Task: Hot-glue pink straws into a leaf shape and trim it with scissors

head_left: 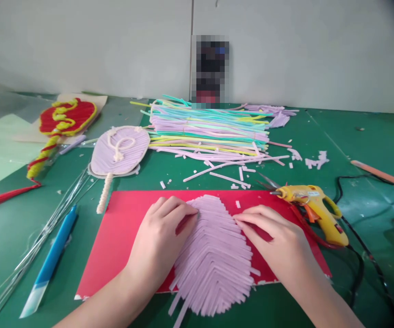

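A leaf-shaped panel of lavender pipe cleaners (214, 255), laid in a V pattern, lies over a red sheet (125, 232) and overhangs its near edge. Its strip ends are uneven, and a few stick out at the lower left and right. My left hand (164, 232) is closed in a pinch at the panel's upper left edge. Opposite it, my right hand (274, 234) pinches the upper right edge with thumb and fingertips. A small lavender offcut (237, 204) rests on the red sheet between the panel and my right hand.
Right of the sheet lies a yellow glue gun (313, 200) with a black cord, near scissor tips (268, 181). Behind are bundled pastel pipe cleaners (210, 127) and scattered offcuts. A lavender fan (120, 150), a red-and-yellow fan (67, 118), wires (51, 223) and a blue tube (55, 250) are at left.
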A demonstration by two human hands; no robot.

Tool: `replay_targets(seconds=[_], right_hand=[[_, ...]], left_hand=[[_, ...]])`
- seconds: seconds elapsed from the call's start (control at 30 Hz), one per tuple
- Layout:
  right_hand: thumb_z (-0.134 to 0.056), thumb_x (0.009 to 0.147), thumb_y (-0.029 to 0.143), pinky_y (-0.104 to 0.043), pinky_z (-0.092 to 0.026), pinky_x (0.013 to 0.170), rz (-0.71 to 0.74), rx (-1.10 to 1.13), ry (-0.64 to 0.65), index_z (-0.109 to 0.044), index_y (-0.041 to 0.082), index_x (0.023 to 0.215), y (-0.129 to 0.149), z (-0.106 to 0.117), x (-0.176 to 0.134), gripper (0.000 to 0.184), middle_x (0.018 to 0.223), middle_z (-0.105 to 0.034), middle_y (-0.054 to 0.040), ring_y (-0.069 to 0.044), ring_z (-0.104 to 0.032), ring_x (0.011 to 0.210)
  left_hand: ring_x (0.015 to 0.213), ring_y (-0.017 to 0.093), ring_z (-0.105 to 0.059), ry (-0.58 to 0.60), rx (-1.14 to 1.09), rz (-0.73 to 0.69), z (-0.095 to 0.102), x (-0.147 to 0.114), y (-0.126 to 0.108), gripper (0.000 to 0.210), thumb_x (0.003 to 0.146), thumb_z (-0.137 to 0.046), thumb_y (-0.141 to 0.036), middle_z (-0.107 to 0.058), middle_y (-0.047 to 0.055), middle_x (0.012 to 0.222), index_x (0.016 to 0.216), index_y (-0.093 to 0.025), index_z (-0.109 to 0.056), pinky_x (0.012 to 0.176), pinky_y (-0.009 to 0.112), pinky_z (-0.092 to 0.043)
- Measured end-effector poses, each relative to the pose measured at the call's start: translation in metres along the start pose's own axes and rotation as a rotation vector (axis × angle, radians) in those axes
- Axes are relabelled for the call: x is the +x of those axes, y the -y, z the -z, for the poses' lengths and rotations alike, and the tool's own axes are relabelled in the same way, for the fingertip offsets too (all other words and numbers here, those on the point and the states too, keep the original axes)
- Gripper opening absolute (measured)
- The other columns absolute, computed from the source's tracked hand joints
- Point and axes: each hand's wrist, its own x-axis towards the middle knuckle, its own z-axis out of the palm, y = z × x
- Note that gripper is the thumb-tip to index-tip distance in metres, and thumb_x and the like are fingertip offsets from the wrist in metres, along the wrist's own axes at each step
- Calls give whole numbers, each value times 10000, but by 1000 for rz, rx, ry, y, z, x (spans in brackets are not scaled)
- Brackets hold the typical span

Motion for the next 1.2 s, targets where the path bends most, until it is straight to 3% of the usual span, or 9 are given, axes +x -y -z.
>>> replay_targets(seconds=[0.2,0.37,0.5,1.0,1.2], right_hand=[[-623,827,68,-216,-523,755,-8,23,17,-693,183,890,0,1,-1,149,872,-690,-13,-119,-651,792],[-631,821,68,-221,-524,763,6,30,20,-695,173,892,0,1,0,142,878,-691,-19,-124,-653,799],[-624,828,78,-224,-529,747,9,14,10,-698,168,882,0,2,1,129,863,-691,-19,-126,-654,784],[-607,845,92,-223,-525,733,15,-35,37,-681,182,878,0,5,-2,121,889,-686,-22,-129,-656,788],[-591,861,114,-236,-531,722,18,-48,41,-678,185,873,0,5,-2,113,881,-689,-27,-142,-660,790]], left_hand=[[803,195,-606,-18,131,-87,3,-2,-5,180,933,-487,-182,-676,47,925,974,-182,-662,716,352,-533],[1114,285,-607,9,345,-239,4,-21,-31,365,956,-415,-226,-616,181,1255,1252,-54,-542,899,425,-537],[1201,353,-559,47,508,-280,-5,-39,-48,537,967,-375,-391,-527,247,1358,1312,7,-479,879,457,-554],[1257,362,-507,100,500,-278,-18,-40,-42,620,957,-369,-472,-492,203,1408,1339,9,-461,945,480,-517],[1283,384,-469,145,498,-294,-17,-38,-41,644,945,-374,-531,-475,137,1440,1357,-47,-478,974,502,-486]])
